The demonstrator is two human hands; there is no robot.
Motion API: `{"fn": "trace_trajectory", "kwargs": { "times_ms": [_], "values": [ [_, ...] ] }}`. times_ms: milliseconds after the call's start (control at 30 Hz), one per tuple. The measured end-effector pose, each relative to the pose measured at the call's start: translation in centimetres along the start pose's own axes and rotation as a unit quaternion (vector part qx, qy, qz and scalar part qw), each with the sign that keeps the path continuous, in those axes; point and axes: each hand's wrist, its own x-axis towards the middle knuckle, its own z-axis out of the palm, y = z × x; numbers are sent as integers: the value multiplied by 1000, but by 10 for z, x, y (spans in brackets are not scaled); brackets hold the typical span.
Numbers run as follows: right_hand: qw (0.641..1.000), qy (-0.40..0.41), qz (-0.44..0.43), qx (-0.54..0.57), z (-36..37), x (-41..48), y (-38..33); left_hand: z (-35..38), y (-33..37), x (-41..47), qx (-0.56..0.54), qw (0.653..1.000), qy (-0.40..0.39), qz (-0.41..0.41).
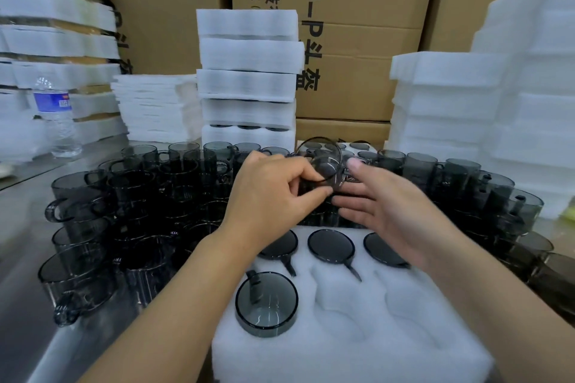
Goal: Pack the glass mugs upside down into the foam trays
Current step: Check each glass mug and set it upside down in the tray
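**Fifth mug in the air, two pockets left**

Steel table (18, 258), crowded to the left, far and right edges with loose mugs (140, 196) of smoky glass. The foam tray (351, 348) sits at the table's near edge. Its far row holds three inverted mugs (331, 246), and a fourth mug (266, 301) fills the near-left pocket.

The left hand (267, 196) pinches the held mug (323, 162) between thumb and curled fingers above the tray's far edge. The mug is tilted and blurred, so its exact facing is unclear. The right hand (395, 208) has straight, spread fingers just beside the mug. Whether they touch it I cannot tell.

Judged step: mid-transfer, turning the mug over. The next move calls for mouth down and the handle lined up with the slot of the empty middle pocket (339, 295), then lowering it in straight.
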Motion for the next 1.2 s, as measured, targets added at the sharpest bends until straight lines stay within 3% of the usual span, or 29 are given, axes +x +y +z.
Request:
{"fn": "trace_trajectory", "kwargs": {
  "times_ms": [433, 633, 833, 1200],
  "values": [
    [997, -23, -58, -42, 0, 4, 13, 1, 5, 1, 60, 993, -20, 97],
    [997, 64, -44, 9, -6, 11, 10, -1, 6, -1, -33, 999, -31, 11],
    [998, 39, -58, -7, 0, 7, 9, 2, 1, -2, -69, 988, -138, -28],
    [965, 54, -201, -161, 2, -1, 10, 4, -2, -1, -42, 993, -99, -43]
  ]
}}
